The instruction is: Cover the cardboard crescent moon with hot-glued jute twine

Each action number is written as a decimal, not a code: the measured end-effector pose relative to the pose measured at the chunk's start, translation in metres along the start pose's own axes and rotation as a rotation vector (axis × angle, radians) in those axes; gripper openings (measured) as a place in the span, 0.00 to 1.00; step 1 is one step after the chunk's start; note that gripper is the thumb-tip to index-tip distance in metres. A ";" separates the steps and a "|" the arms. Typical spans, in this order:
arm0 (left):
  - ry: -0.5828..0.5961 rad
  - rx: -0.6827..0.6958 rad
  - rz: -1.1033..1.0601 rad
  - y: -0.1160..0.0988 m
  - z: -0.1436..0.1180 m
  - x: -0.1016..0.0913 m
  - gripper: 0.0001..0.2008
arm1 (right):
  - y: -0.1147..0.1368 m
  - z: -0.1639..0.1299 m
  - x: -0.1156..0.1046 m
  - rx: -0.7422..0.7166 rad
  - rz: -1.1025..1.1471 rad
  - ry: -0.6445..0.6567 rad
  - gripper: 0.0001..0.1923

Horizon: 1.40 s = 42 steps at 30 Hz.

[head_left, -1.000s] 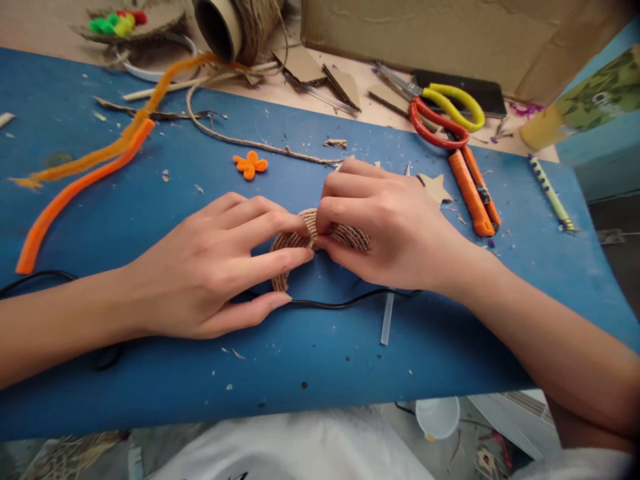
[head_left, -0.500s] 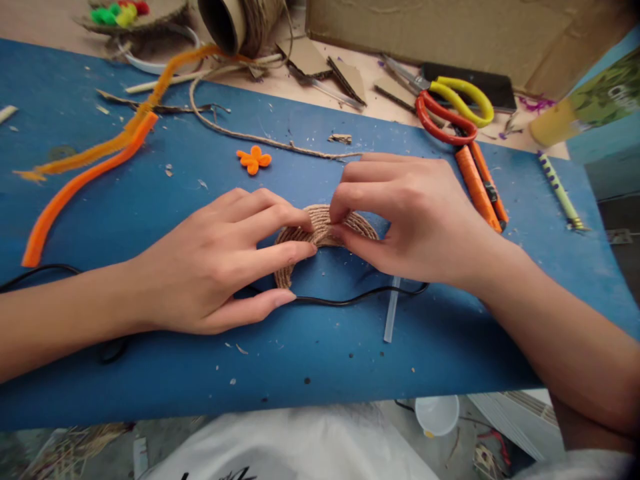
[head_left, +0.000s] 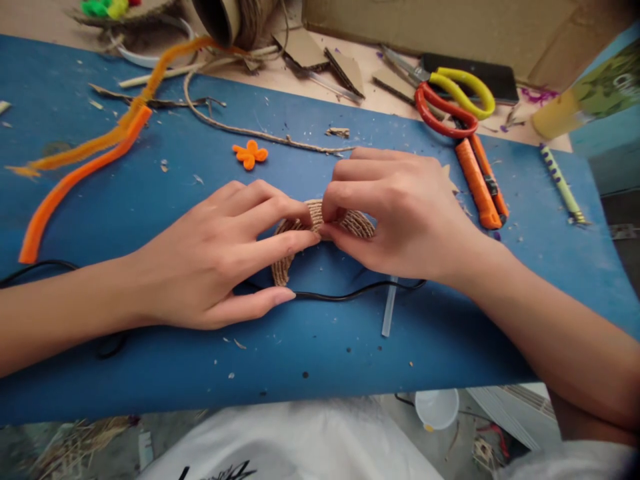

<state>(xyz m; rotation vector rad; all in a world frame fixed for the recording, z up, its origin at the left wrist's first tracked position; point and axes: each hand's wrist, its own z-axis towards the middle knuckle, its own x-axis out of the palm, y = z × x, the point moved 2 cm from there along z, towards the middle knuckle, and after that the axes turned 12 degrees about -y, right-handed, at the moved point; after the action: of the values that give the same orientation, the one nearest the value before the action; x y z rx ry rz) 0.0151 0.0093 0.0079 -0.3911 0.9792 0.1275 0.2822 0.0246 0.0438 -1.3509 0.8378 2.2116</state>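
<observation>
A curved, arch-shaped piece made of rows of brown twine (head_left: 281,268) lies on the blue table mat, partly covered by both hands. My left hand (head_left: 215,257) rests over its left half, index and middle fingertips pressing on the rows while the thumb lies apart on the mat. At the middle of the arch, my right hand (head_left: 395,207) pinches thumb and fingers together on the twine; exactly what sits between the tips is hidden. Beneath the hands runs a black cord (head_left: 340,297), and a clear glue stick (head_left: 389,310) lies just below the right hand.
Behind the hands are an orange flower shape (head_left: 251,155) and a loose twine strand (head_left: 250,135). Scissors (head_left: 445,110) and an orange cutter (head_left: 477,187) lie at right. Orange pipe cleaners (head_left: 85,175) stretch across the left. A twine roll (head_left: 255,23) and cardboard box (head_left: 415,27) stand behind.
My right hand has shifted slightly left along the twine arch, its pinch now touching or almost touching my left index fingertip. The left hand stays nearly in place. The view has tilted a little.
</observation>
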 end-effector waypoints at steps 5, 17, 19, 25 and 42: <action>0.003 0.029 0.048 0.000 0.002 0.000 0.26 | 0.002 0.000 -0.005 0.063 0.010 -0.010 0.07; 0.016 0.005 0.051 0.001 0.003 0.001 0.26 | -0.012 -0.006 -0.027 0.032 -0.126 0.087 0.04; 0.011 -0.003 0.041 0.001 0.003 0.001 0.27 | -0.012 -0.007 -0.027 0.049 -0.116 0.113 0.04; 0.012 -0.039 0.068 -0.007 0.001 0.002 0.27 | -0.008 -0.006 -0.029 0.029 -0.063 0.106 0.01; -0.007 -0.020 0.061 -0.001 0.002 0.005 0.29 | 0.013 -0.009 -0.022 0.046 -0.171 0.138 0.09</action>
<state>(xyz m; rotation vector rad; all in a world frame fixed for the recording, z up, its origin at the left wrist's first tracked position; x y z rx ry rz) 0.0198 0.0089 0.0054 -0.3784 0.9836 0.1939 0.2900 0.0075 0.0643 -1.5072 0.7832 1.9767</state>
